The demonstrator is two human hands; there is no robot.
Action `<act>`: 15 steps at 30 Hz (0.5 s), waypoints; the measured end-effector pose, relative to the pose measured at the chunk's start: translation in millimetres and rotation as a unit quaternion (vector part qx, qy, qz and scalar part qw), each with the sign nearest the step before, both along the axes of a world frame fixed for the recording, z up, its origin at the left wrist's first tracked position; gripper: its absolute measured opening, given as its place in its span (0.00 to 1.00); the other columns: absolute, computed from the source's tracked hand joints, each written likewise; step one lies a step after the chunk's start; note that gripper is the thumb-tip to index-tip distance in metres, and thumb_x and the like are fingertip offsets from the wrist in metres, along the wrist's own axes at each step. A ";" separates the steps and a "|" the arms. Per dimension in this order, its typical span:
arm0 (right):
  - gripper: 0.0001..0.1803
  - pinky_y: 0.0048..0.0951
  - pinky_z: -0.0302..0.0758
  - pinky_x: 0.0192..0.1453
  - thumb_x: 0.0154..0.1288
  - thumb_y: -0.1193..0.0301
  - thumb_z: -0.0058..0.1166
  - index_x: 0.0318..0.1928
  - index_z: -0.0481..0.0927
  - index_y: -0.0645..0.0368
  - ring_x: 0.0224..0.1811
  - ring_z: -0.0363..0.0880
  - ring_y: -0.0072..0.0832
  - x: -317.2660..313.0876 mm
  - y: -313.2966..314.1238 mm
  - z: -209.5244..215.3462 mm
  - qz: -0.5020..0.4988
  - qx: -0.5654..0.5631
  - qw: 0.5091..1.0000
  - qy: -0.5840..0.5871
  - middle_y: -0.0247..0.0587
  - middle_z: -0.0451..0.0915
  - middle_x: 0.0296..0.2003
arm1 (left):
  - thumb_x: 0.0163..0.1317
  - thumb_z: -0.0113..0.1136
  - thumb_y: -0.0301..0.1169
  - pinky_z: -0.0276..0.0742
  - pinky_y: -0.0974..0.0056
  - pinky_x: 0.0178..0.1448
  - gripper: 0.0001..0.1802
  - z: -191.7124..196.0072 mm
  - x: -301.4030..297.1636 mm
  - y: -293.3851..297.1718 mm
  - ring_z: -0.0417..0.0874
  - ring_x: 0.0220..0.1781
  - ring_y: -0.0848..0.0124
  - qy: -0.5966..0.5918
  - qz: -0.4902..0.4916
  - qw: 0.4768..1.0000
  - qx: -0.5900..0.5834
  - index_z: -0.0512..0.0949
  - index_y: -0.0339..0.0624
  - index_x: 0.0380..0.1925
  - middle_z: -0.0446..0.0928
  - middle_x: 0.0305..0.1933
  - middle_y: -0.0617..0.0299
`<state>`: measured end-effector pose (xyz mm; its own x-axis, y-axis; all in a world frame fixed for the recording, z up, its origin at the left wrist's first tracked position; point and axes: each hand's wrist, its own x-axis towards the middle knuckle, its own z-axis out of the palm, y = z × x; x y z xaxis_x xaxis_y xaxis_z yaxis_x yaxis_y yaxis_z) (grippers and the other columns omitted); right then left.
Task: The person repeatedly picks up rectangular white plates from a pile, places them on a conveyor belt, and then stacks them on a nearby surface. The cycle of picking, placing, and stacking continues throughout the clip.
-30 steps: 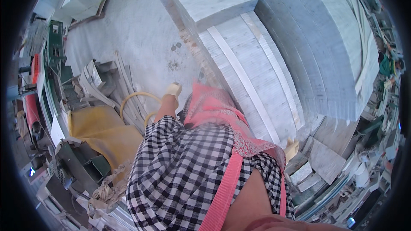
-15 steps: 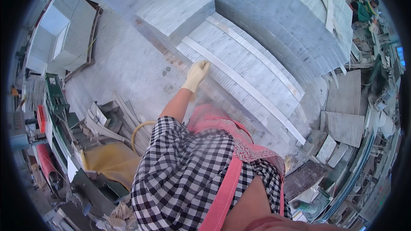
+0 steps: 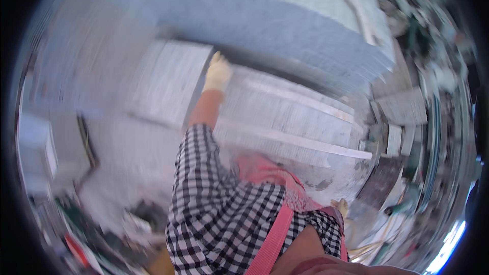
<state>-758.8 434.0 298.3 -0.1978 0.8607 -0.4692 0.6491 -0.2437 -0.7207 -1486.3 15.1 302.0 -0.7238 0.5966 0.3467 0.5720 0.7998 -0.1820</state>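
My left hand (image 3: 218,75), in a cream glove, reaches out over a row of thin grey-white slabs (image 3: 285,114) standing packed on edge. Its fingers look stretched toward the far side, though motion softens them; nothing shows in them. Beside it on the left is a higher block of similar slabs (image 3: 165,79). Two pale flat strips lie across the row: a far strip (image 3: 305,98) and a near strip (image 3: 310,145). Only a bit of my right hand (image 3: 341,207), also gloved, shows past the pink apron (image 3: 262,169); its fingers are hidden.
Behind the row stands a much larger slab stack (image 3: 275,25), with a dark gap between. Flat grey boards (image 3: 402,107) and smaller pieces lie at the right. More pale blocks (image 3: 35,142) stand at the far left, blurred.
My left hand has moved from the row's near left edge to its far side, beside the higher block. The view has turned, and part of my right hand now shows.
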 end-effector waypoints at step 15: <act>0.21 0.31 0.80 0.27 0.73 0.65 0.53 0.60 0.71 0.63 0.25 0.84 0.34 136.9 -165.3 84.7 -0.304 0.075 0.950 0.007 0.48 0.83 0.27 | 0.51 0.59 0.48 0.74 0.52 0.58 0.24 122.4 29.9 57.5 0.84 0.57 0.62 -0.128 0.068 0.927 -0.345 0.88 0.50 0.45 0.85 0.52 0.59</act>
<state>-621.9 268.6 382.9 0.3513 0.8750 -0.3331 0.4120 -0.4639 -0.7842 -1456.5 72.7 424.3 -0.8151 0.5090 -0.2768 0.5687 0.6120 -0.5495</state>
